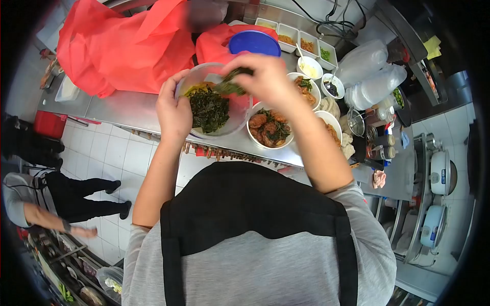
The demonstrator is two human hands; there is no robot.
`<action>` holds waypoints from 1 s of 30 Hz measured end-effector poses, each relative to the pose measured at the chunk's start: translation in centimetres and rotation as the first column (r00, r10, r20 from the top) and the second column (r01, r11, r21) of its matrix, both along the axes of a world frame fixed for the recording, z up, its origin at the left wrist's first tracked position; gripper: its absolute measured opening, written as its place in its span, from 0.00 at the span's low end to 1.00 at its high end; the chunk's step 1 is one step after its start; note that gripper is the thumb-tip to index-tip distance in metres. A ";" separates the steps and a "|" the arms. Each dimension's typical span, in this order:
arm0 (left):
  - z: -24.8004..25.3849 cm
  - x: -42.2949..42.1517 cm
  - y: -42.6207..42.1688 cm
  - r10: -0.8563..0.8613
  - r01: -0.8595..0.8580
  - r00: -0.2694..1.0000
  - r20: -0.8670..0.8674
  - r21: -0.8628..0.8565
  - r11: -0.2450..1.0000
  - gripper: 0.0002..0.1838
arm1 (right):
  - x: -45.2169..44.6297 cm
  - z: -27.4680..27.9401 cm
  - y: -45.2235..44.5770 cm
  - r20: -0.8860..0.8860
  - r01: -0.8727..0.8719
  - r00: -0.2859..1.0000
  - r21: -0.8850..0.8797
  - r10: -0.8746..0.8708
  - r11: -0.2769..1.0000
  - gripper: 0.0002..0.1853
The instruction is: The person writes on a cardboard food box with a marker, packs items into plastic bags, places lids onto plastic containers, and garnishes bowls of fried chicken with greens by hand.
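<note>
A clear round tub (pixel 237 115) with dark green shredded leaves (pixel 209 109) and something yellow stands at the counter's front edge. My left hand (pixel 175 108) grips its left rim. Above the tub's right side, my right hand (pixel 260 76) is closed on a clump of the dark green shreds (pixel 234 81). Just right of the tub is a white bowl (pixel 269 129) of browned pieces topped with green shreds. Two more white bowls, one with similar food (pixel 306 91) and one partly behind my right forearm (pixel 331 127), stand farther right.
Red bags (pixel 122 48) and a blue lid (pixel 254 43) lie behind the tub. White trays (pixel 307 43) of toppings, small bowls, plastic-wrapped stacks (pixel 375 86) and jars fill the right side. Another person (pixel 61 196) stands on the left floor, an arm stretched out.
</note>
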State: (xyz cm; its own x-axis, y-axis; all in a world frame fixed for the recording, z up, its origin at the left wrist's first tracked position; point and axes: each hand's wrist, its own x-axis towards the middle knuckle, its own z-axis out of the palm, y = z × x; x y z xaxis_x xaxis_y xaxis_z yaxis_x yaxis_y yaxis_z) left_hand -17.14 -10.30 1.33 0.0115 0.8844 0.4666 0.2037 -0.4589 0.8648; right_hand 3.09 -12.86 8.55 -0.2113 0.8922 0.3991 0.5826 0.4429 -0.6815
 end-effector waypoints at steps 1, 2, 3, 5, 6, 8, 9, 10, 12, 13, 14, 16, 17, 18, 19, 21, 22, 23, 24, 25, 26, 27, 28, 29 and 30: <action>0.0 0.0 0.2 -0.007 0.007 1.000 0.008 -0.011 1.000 0.27 | 1.6 1.3 -0.7 -0.106 0.033 0.993 -0.112 -0.045 0.993 0.13; 0.0 0.0 0.3 -0.014 0.014 1.000 0.017 -0.023 1.000 0.27 | 3.7 1.3 -0.9 -0.170 0.060 0.982 -0.129 -0.082 0.990 0.13; 0.1 0.0 0.4 -0.020 0.021 0.999 0.026 -0.034 0.999 0.27 | 6.0 1.2 -0.6 -0.233 0.085 0.965 -0.147 -0.118 0.986 0.13; 0.4 0.0 0.3 -0.026 0.027 0.999 0.031 -0.043 0.999 0.27 | 10.4 0.2 -0.1 -0.003 0.262 0.965 -0.109 -0.264 0.959 0.13; 0.4 0.0 0.3 -0.029 0.030 0.999 0.034 -0.048 0.998 0.27 | 12.4 -1.0 0.4 0.168 0.342 0.931 -0.087 -0.325 0.936 0.13; 0.1 -0.1 0.5 -0.039 0.042 0.998 0.051 -0.052 0.998 0.27 | 15.0 -4.2 1.1 0.424 0.437 0.824 -0.053 -0.376 0.898 0.13; 0.0 -0.2 0.6 -0.043 0.046 0.997 0.059 -0.053 0.998 0.27 | 15.8 -5.7 1.4 0.512 0.458 0.775 -0.053 -0.370 0.887 0.14; 0.0 -0.1 0.7 -0.043 0.047 0.997 0.063 -0.058 0.997 0.27 | 16.7 -7.4 1.7 0.594 0.478 0.720 -0.050 -0.359 0.877 0.14; 0.0 -0.1 0.7 -0.041 0.047 0.997 0.071 -0.071 0.996 0.27 | 18.0 -9.6 1.8 0.610 0.462 0.688 0.049 -0.393 0.886 0.18; 0.0 -0.1 0.7 -0.039 0.044 0.997 0.071 -0.081 0.996 0.26 | 18.0 -9.7 1.5 0.579 0.472 0.702 0.056 -0.414 0.880 0.19; 0.0 -0.2 0.8 -0.036 0.043 0.997 0.070 -0.091 0.995 0.26 | 18.0 -9.0 1.5 0.547 0.502 0.721 0.010 -0.425 0.865 0.20; 0.1 -0.1 0.6 -0.032 0.039 0.997 0.072 -0.101 0.994 0.26 | 17.8 -6.5 1.2 0.482 0.555 0.751 -0.089 -0.452 0.827 0.21; 0.2 -0.1 0.6 -0.031 0.038 0.997 0.077 -0.099 0.994 0.26 | 17.8 -5.7 1.0 0.420 0.565 0.768 -0.089 -0.483 0.820 0.20; 0.3 0.0 0.5 -0.029 0.037 0.996 0.082 -0.095 0.995 0.26 | 18.3 -5.6 1.0 0.374 0.563 0.788 -0.113 -0.490 0.819 0.18; 0.5 0.0 0.4 -0.037 0.044 0.997 0.068 -0.117 0.992 0.27 | 19.1 -5.4 1.1 0.326 0.559 0.805 -0.135 -0.496 0.818 0.16; 1.0 0.1 0.0 -0.050 0.057 0.998 0.043 -0.159 0.986 0.28 | 21.3 -5.6 0.8 0.158 0.512 0.857 -0.149 -0.491 0.846 0.14; 1.0 0.1 0.0 -0.051 0.058 0.998 0.047 -0.158 0.986 0.28 | 22.4 -5.9 0.6 0.072 0.490 0.872 -0.152 -0.485 0.858 0.12; 0.9 0.0 0.1 -0.054 0.062 0.997 0.050 -0.159 0.985 0.28 | 22.6 -5.4 -0.3 0.030 0.487 0.872 -0.173 -0.489 0.856 0.11; 0.7 -0.1 0.2 -0.060 0.068 0.997 0.053 -0.159 0.985 0.28 | 22.4 -4.4 -1.7 -0.013 0.484 0.868 -0.195 -0.496 0.853 0.10; 0.6 -0.1 0.3 -0.058 0.068 0.996 0.071 -0.139 0.988 0.28 | 22.3 -3.9 -3.2 -0.056 0.483 0.862 -0.217 -0.505 0.848 0.09; 0.5 0.0 0.3 -0.058 0.068 0.994 0.090 -0.120 0.990 0.27 | 22.3 -3.9 -4.5 -0.011 0.485 0.866 -0.217 -0.499 0.847 0.08; 0.4 0.1 0.3 -0.057 0.068 0.992 0.110 -0.102 0.992 0.26 | 22.4 -4.3 -5.6 0.026 0.474 0.874 -0.256 -0.484 0.842 0.08; 0.7 0.2 0.3 -0.051 0.064 0.993 0.106 -0.117 0.991 0.26 | 22.6 -5.0 -6.7 0.062 0.462 0.883 -0.295 -0.466 0.836 0.08; 0.6 0.3 0.4 -0.055 0.068 0.993 0.108 -0.115 0.991 0.26 | 22.5 -5.5 -7.7 0.096 0.449 0.891 -0.332 -0.444 0.829 0.08; 0.5 0.3 0.5 -0.057 0.070 0.992 0.110 -0.112 0.991 0.26 | 22.1 -6.1 -8.3 0.151 0.528 0.848 -0.328 -0.509 0.783 0.07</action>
State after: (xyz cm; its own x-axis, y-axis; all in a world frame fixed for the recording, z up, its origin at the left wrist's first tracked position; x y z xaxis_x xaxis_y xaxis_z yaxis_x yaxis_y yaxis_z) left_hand -16.82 -9.77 1.82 0.0253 0.9316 0.3627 0.0816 -0.3635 0.9280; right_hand 25.20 -21.17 2.47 0.3116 0.9490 0.0481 0.6946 -0.1930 -0.6930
